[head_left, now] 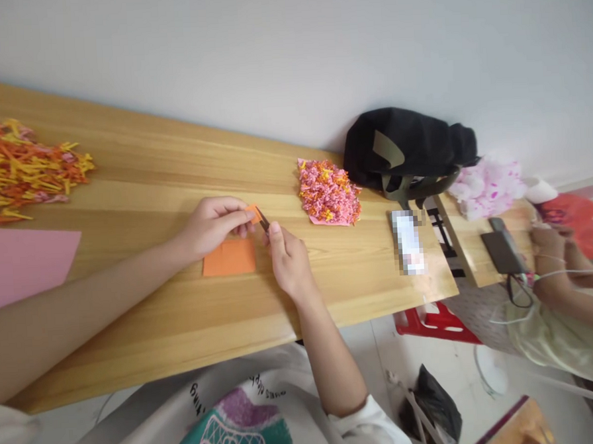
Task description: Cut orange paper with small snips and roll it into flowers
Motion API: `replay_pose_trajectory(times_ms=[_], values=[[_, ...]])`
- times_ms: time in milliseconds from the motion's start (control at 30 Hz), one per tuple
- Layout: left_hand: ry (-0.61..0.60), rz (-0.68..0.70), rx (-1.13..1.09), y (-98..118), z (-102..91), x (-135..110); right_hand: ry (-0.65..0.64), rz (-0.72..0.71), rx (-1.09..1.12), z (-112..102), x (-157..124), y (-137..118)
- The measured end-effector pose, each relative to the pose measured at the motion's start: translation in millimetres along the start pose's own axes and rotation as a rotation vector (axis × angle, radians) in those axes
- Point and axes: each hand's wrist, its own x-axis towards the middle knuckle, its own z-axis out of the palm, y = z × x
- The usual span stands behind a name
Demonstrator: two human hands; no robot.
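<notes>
My left hand [222, 224] is closed, pinching a small piece of orange paper [252, 214] between thumb and fingers above the table. My right hand [288, 255] grips slim dark tweezers [263, 222], whose tips meet the edge of that orange piece. Their exact shape is partly covered by my fingers. Just below my hands, a flat orange paper sheet [229, 258] lies on the wooden table [182, 321]. To the right of my hands sits a heap of small pink, orange and yellow paper bits [329, 192] on a pink sheet.
Yellow and orange paper strips [25, 170] are piled at the far left, above a pink sheet [25, 263]. A black bag [406, 143] leans by the wall, with a blurred phone [407, 242] before it. Another person's arm [569, 294] rests by the neighbouring table [470, 252].
</notes>
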Motion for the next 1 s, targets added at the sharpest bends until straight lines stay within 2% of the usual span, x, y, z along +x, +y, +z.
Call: replay_pose_trajectory(times_ms=[533, 1000], values=[[-0.009, 0.045, 0.059, 0.6, -1.2, -0.1, 0.013, 0.004, -0.003, 1.7, 1.1, 0.7], [-0.008, 0.022, 0.017, 1.1, -0.5, -0.2, 0.033, 0.008, -0.040, 2.5, 2.4, 0.2]])
